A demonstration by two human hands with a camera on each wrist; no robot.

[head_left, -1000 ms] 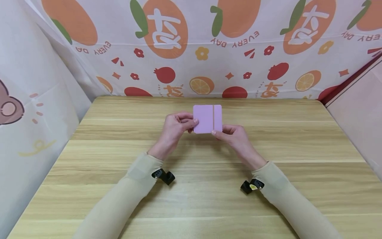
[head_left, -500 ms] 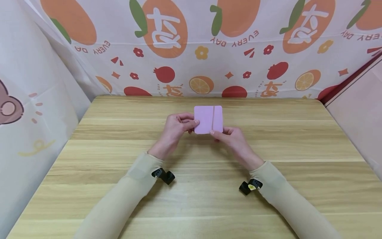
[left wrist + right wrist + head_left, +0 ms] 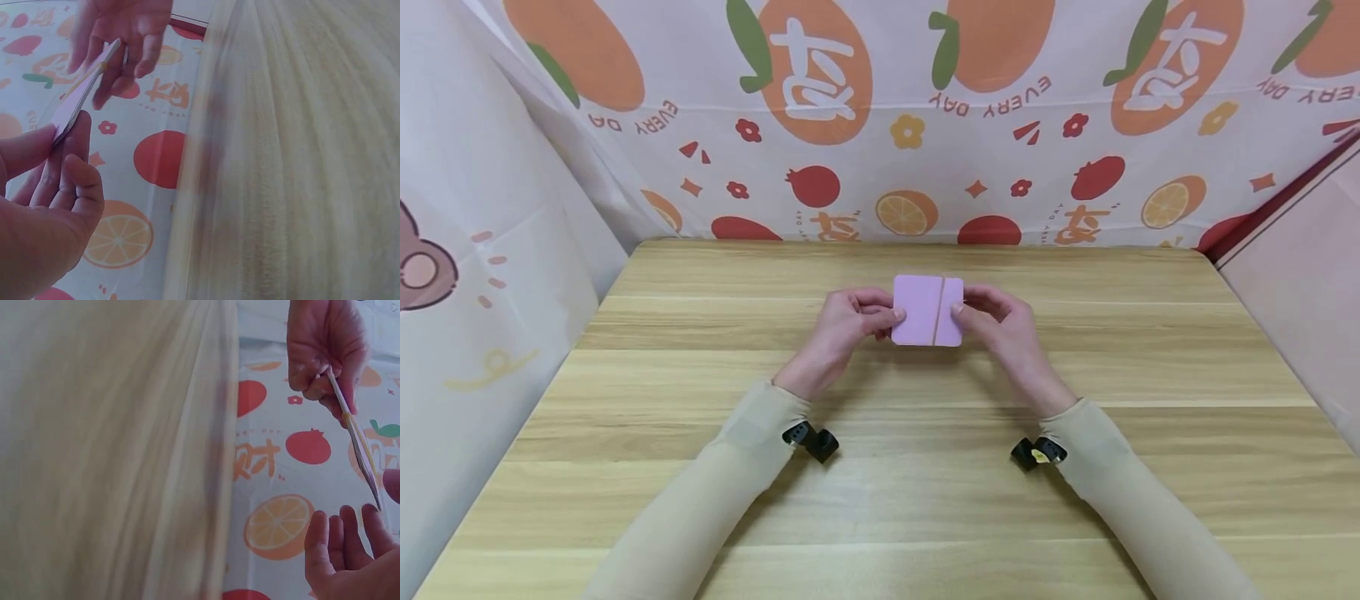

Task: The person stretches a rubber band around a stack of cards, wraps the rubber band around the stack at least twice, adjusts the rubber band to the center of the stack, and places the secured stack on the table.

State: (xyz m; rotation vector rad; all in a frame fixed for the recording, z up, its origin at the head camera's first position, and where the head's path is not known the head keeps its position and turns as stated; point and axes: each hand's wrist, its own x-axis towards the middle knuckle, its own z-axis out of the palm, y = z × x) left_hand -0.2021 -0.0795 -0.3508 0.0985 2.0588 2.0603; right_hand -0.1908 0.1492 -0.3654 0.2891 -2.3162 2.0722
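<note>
A thin pink square pad (image 3: 917, 308) with rounded corners is held above the far part of the table. A tan elastic band (image 3: 938, 315) crosses its face right of the middle, slightly slanted. My left hand (image 3: 841, 330) pinches the pad's left edge, thumb on the face and fingers behind. Around the right edge lies my right hand (image 3: 1009, 330); its thumb overlaps the face in the head view. In the right wrist view that thumb stands slightly off the pad (image 3: 358, 445), with a fingertip at its end. Seen edge-on in the left wrist view, the pad (image 3: 74, 107) looks layered.
The wooden table (image 3: 880, 500) spreads beneath both forearms. Behind its far edge hangs a white curtain (image 3: 850, 179) printed with fruit. White fabric (image 3: 497, 208) borders the left side, and a pale panel (image 3: 1300, 267) stands to the right.
My right hand has shifted from the pad's lower right corner up to its right edge, its thumb leaving the band. The band has become slanted. The pad has come slightly nearer and rightward.
</note>
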